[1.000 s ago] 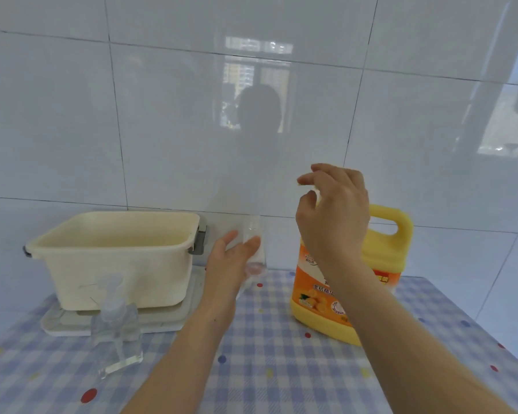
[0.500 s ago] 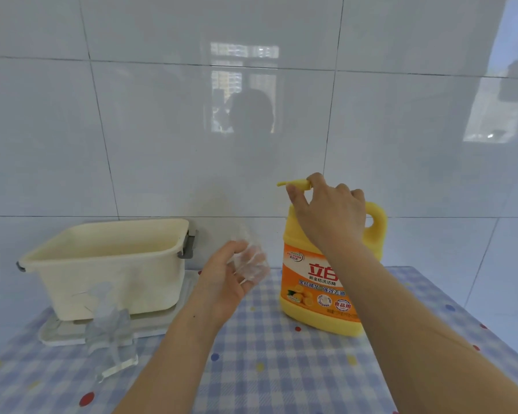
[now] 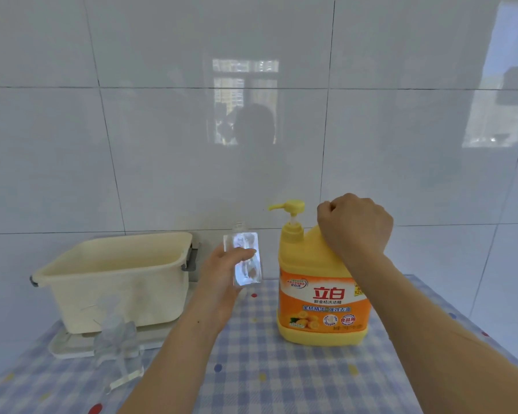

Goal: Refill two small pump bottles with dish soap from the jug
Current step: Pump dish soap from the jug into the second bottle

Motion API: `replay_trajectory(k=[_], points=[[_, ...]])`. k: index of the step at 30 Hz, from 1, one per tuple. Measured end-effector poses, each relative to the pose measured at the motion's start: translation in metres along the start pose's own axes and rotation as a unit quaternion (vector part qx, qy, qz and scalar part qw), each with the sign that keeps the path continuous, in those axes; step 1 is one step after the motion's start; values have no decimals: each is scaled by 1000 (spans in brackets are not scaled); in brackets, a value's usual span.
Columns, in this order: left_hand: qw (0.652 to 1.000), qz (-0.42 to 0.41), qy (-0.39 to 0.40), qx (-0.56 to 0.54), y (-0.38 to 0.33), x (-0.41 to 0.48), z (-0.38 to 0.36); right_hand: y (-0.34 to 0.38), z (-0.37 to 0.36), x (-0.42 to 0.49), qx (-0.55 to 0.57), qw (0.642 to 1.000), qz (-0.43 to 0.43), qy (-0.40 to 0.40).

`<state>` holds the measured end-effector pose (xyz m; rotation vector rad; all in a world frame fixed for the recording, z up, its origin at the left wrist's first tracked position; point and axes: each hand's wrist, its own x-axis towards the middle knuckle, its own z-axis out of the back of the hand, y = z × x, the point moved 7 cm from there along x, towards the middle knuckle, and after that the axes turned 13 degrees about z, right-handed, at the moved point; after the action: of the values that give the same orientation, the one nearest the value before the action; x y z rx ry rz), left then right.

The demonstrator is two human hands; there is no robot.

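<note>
A yellow dish soap jug (image 3: 320,306) with an orange label and a yellow pump head (image 3: 287,206) stands on the checked tablecloth. My right hand (image 3: 355,227) is curled round the jug's handle, which it hides. My left hand (image 3: 222,273) holds a small clear bottle (image 3: 245,258) upright, with no pump on its open neck, just left of the jug and raised above the table. A second clear bottle with a pump (image 3: 117,345) stands at the front left, blurred.
A cream plastic tub (image 3: 117,279) sits on a white tray (image 3: 72,348) at the left, against the white tiled wall. The blue checked tablecloth (image 3: 266,377) with coloured dots covers the table, whose right edge falls away past the jug.
My right hand has moved from the jug's pump head back to its handle and closed round it. My left hand has turned the clear bottle upright and lifted it.
</note>
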<state>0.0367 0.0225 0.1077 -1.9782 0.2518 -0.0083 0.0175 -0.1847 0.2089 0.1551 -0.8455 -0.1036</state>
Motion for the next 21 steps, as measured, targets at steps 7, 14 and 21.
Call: replay_trajectory(k=[7, 14, 21], points=[[995, -65, -18, 72, -15, -5, -3, 4, 4, 2, 1, 1000, 3, 30], [980, -116, -16, 159, -26, -8, -6, 10, 0, 10, 16, 998, 2, 67], [948, -173, -32, 263, -35, -1, -8, 14, -5, 19, 5, 993, -14, 121]])
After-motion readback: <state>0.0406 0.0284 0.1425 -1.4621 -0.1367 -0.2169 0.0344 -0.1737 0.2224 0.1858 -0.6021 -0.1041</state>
